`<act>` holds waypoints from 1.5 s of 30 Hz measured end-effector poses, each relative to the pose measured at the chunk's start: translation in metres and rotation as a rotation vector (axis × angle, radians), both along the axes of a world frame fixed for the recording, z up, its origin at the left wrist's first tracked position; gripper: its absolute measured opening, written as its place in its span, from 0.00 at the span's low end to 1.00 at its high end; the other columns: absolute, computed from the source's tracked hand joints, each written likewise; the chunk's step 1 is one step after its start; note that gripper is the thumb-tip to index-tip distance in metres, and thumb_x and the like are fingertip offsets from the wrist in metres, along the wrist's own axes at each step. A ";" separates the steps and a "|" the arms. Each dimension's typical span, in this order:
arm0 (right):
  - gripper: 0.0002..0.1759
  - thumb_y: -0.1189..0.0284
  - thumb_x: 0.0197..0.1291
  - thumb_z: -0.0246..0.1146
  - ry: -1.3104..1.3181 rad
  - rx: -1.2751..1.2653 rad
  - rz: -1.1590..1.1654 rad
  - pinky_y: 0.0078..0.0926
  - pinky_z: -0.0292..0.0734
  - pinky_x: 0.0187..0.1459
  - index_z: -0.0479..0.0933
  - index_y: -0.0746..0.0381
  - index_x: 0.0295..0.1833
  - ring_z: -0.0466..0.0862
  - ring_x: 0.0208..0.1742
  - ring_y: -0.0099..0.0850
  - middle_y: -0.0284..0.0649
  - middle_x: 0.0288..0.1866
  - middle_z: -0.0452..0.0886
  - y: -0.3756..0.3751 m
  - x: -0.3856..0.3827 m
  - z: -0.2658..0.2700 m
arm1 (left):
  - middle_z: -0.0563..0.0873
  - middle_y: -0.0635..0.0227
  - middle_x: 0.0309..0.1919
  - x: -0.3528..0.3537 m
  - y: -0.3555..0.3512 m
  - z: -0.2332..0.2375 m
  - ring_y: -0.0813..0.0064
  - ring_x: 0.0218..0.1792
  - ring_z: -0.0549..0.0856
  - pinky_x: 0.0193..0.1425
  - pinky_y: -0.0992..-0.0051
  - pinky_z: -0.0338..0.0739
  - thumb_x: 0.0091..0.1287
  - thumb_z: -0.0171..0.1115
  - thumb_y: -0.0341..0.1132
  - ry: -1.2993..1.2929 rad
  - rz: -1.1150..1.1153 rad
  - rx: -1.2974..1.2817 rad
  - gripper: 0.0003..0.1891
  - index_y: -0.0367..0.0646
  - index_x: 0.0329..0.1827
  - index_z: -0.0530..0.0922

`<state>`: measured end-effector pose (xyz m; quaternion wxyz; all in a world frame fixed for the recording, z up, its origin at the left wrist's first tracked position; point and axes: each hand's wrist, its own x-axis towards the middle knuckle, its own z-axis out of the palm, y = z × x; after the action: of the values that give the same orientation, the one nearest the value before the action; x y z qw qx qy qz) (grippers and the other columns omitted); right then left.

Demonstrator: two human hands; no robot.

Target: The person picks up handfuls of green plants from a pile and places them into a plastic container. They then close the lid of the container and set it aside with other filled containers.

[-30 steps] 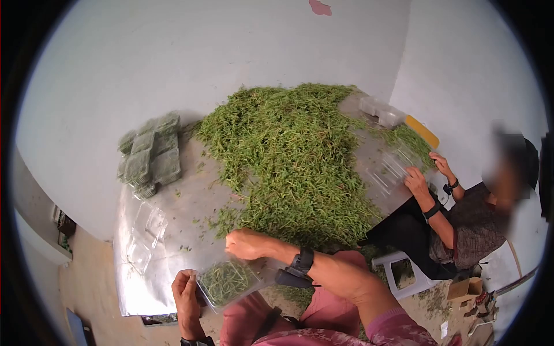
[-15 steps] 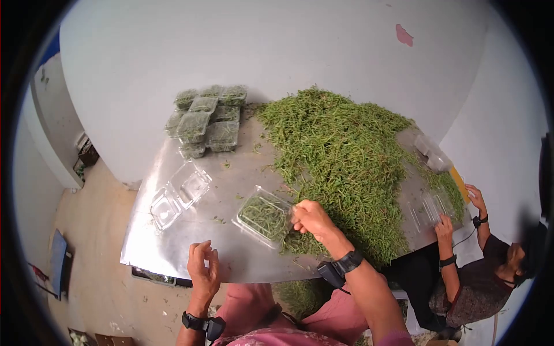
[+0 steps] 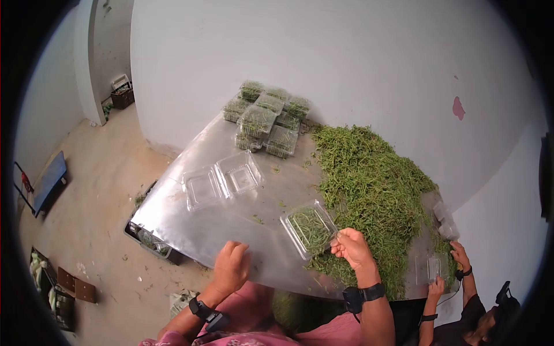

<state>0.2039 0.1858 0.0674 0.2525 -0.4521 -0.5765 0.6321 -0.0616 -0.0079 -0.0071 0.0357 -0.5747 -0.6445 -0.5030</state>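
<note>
My right hand [image 3: 351,248] pinches the near right edge of a clear plastic clamshell box [image 3: 294,230]. Green leafy stems [image 3: 314,228] lie inside the box, which rests slightly turned on the metal table [image 3: 271,210]. Close to the table's front edge is my left hand [image 3: 232,268], its fingers loosely bent and nothing visible in them. Left of the box, an empty clamshell [image 3: 222,179] lies unfolded on the metal. A large heap of the same greens [image 3: 375,202] spreads just beyond my right hand.
Filled clamshells [image 3: 257,121] are stacked at the back of the table. On the right a co-worker [image 3: 482,323] has both hands near another clear container [image 3: 428,268]. Crates [image 3: 153,245] stand under the left edge, and a blue flat cart [image 3: 50,181] is on the floor.
The view has swung to the left, so the table appears farther right. My right hand still grips the box's edge. My left hand's fingers have turned toward the right.
</note>
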 end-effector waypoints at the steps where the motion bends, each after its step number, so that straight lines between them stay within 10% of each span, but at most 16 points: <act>1: 0.10 0.70 0.69 0.53 0.021 0.004 -0.016 0.20 0.74 0.26 0.73 0.67 0.39 0.80 0.27 0.25 0.41 0.31 0.81 0.000 -0.001 0.006 | 0.77 0.55 0.36 0.000 -0.001 0.000 0.56 0.33 0.80 0.35 0.63 0.75 0.58 0.63 0.24 0.004 -0.005 0.014 0.12 0.37 0.45 0.76; 13: 0.09 0.70 0.69 0.56 0.233 0.099 -0.138 0.24 0.74 0.29 0.70 0.66 0.40 0.79 0.30 0.27 0.42 0.33 0.79 0.064 -0.062 0.079 | 0.77 0.56 0.38 -0.032 -0.007 0.017 0.53 0.39 0.77 0.42 0.61 0.72 0.56 0.65 0.27 -0.073 -0.171 -0.007 0.15 0.39 0.47 0.76; 45: 0.09 0.74 0.68 0.54 0.552 -0.120 -0.392 0.28 0.74 0.32 0.71 0.71 0.44 0.83 0.38 0.36 0.48 0.39 0.80 0.265 -0.271 -0.005 | 0.76 0.51 0.41 -0.068 0.001 0.036 0.49 0.41 0.76 0.45 0.58 0.71 0.62 0.63 0.33 -0.142 -0.138 -0.304 0.13 0.38 0.48 0.77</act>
<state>-0.0669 0.4505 0.0629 0.4887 -0.3803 -0.3501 0.7029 -0.1300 -0.0070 0.0291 -0.1322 -0.5794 -0.6730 -0.4403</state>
